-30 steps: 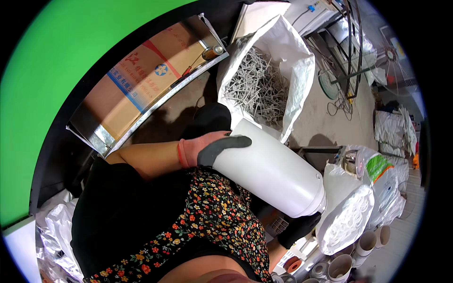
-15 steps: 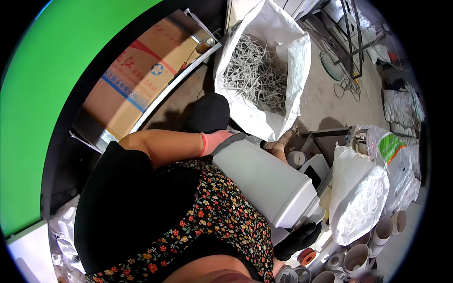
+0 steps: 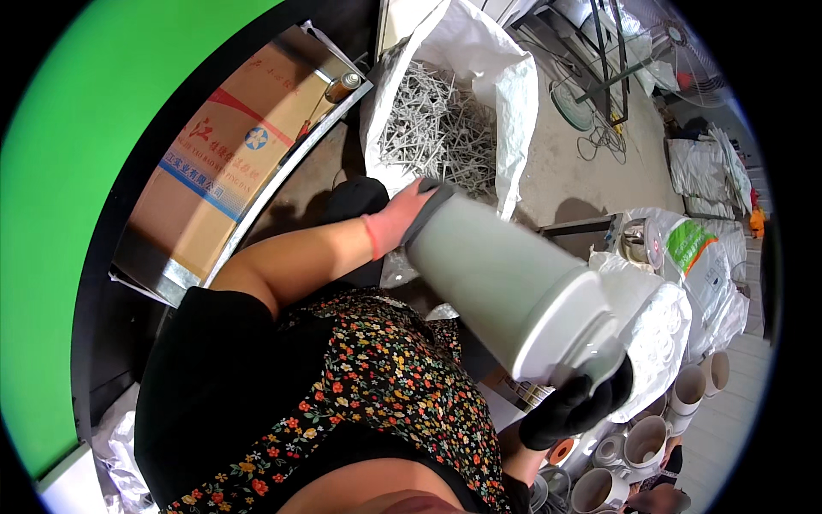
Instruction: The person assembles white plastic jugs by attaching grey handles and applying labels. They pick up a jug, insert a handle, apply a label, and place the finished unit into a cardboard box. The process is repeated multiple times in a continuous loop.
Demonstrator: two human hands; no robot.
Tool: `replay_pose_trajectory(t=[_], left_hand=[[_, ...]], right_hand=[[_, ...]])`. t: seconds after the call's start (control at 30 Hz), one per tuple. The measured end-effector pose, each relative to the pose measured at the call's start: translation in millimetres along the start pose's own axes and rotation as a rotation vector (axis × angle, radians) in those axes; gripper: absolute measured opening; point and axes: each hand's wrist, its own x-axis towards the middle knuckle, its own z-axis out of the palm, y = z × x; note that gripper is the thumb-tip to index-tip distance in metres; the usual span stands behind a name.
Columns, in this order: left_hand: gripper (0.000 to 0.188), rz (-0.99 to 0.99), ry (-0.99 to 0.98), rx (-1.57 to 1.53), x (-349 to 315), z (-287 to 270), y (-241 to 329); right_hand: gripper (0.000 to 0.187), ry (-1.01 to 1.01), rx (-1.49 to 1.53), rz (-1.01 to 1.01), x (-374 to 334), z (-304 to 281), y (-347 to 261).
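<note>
the right hand [image 3: 575, 404], in a black glove at lower right of the frame, cups the wide capped end of a large pale grey plastic pipe fitting [image 3: 512, 287]. its long axis slants up-left to the left hand [image 3: 409, 218], pink-gloved, fingers wrapped over the narrow end, below an open white sack of grey metal pieces [image 3: 441, 128].

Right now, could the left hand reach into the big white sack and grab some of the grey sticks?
Probably not yet. The left hand lies close beside the white sack of grey sticks, but it is pressed on the end of the big grey pipe, which the right hand also holds.
</note>
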Motion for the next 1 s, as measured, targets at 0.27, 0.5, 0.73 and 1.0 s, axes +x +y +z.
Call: replay_pose_trajectory(t=[0.27,0.5,0.73,1.0], left_hand=[[0.051,1.06,0.166,0.834,-52.6,52.6,93.4],[0.093,0.932,-0.679,1.302,-98.2,70.7,41.9],[0.102,0.707,-0.709,1.209,-101.0,86.0,17.7],[0.068,0.768,-0.71,1.348,-111.0,91.0,14.4]], right_hand=[[0.024,0.206,-0.132,-0.113,16.9,8.1,3.9],[0.026,-0.294,0.278,-0.128,-22.7,64.7,2.2],[0.022,-0.263,0.594,-0.078,-44.5,60.2,1.2],[0.018,-0.058,0.455,0.266,-59.6,20.1,90.6]])
